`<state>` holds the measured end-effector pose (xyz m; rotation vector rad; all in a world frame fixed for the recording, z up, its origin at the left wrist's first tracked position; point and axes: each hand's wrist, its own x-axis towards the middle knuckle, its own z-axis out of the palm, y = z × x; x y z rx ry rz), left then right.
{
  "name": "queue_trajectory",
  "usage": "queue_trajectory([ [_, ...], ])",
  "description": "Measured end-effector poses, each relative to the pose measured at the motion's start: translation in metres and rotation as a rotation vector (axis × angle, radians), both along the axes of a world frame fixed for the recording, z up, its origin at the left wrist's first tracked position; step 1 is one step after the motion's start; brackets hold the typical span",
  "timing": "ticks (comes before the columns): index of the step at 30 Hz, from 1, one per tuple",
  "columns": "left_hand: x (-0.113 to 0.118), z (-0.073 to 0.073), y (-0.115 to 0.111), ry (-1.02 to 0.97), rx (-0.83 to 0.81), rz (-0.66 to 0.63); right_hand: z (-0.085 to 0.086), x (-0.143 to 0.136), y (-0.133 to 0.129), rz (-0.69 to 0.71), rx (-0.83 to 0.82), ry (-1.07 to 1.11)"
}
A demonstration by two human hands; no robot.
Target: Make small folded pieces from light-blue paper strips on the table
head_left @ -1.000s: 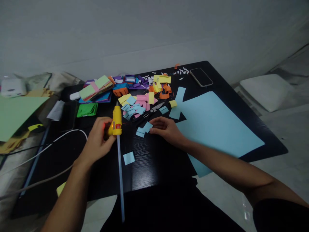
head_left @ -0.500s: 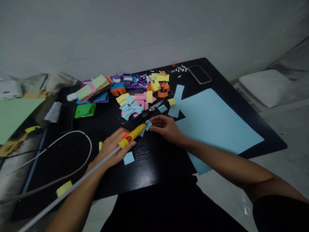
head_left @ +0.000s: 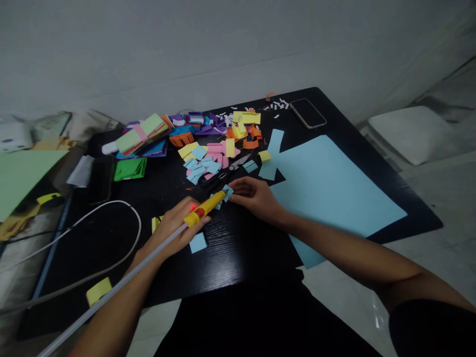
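My left hand (head_left: pixel 177 224) is closed around a yellow hot glue gun (head_left: pixel 204 208) with a lit red light and a long clear glue stick (head_left: pixel 122 282) running out of its back. Its nozzle points at a small light blue paper piece (head_left: pixel 227 192), which my right hand (head_left: pixel 256 197) pinches between thumb and fingers. Whether the nozzle touches the paper, I cannot tell. Just beneath the nozzle lies another bit of blue paper, partly hidden. A blue paper square (head_left: pixel 198 242) rests on the table below my left hand.
Beyond my hands lie scissors (head_left: pixel 238 163) and a pile of blue paper pieces (head_left: pixel 201 166). A large blue sheet (head_left: pixel 330 188) covers the table's right side, with a phone (head_left: pixel 308 113) behind it. On the left are a looped white cable (head_left: pixel 139 223) and green folded paper (head_left: pixel 130 169).
Both hands stay almost where they were, the glue gun still at the blue paper piece. The glue stick's rear end has shifted slightly to the right.
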<state>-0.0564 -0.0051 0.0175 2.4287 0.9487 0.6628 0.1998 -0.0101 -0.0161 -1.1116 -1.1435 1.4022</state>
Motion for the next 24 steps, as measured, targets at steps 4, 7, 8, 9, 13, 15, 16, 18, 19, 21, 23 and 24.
queue_trajectory([
  [4,-0.0019,0.0043,0.0002,0.027,-0.029,0.017,0.0002,0.0030,0.0026,-0.022,-0.027,0.014],
  [7,-0.0033,0.0057,0.0012,0.040,-0.056,0.009,0.0007,0.0058,0.0050,-0.048,-0.049,0.020],
  [8,-0.0036,0.0057,0.0016,0.040,-0.056,0.004,0.0011,0.0064,0.0056,-0.054,-0.055,0.024],
  [9,-0.0038,0.0055,0.0020,0.041,-0.054,-0.002,0.0014,0.0069,0.0059,-0.058,-0.060,0.030],
  [13,-0.0040,0.0049,0.0030,0.042,-0.044,-0.013,0.0021,0.0068,0.0058,-0.062,-0.058,0.055],
  [15,-0.0040,0.0049,0.0028,0.040,-0.049,0.000,0.0021,0.0065,0.0055,-0.064,-0.057,0.061],
  [16,-0.0039,0.0049,0.0026,0.042,-0.050,0.007,0.0021,0.0065,0.0053,-0.065,-0.056,0.061],
  [18,-0.0033,0.0048,0.0022,0.045,-0.045,0.018,0.0021,0.0066,0.0052,-0.062,-0.052,0.050],
  [19,-0.0030,0.0048,0.0021,0.045,-0.039,0.023,0.0023,0.0068,0.0052,-0.060,-0.047,0.042],
  [21,-0.0029,0.0050,0.0026,0.041,-0.016,0.041,0.0025,0.0070,0.0053,-0.060,-0.034,0.028],
  [23,-0.0058,0.0060,0.0049,0.039,0.023,0.089,0.0028,0.0070,0.0053,-0.061,-0.027,0.025],
  [24,-0.0092,0.0068,0.0069,0.043,0.049,0.126,0.0029,0.0070,0.0052,-0.066,-0.025,0.031],
])
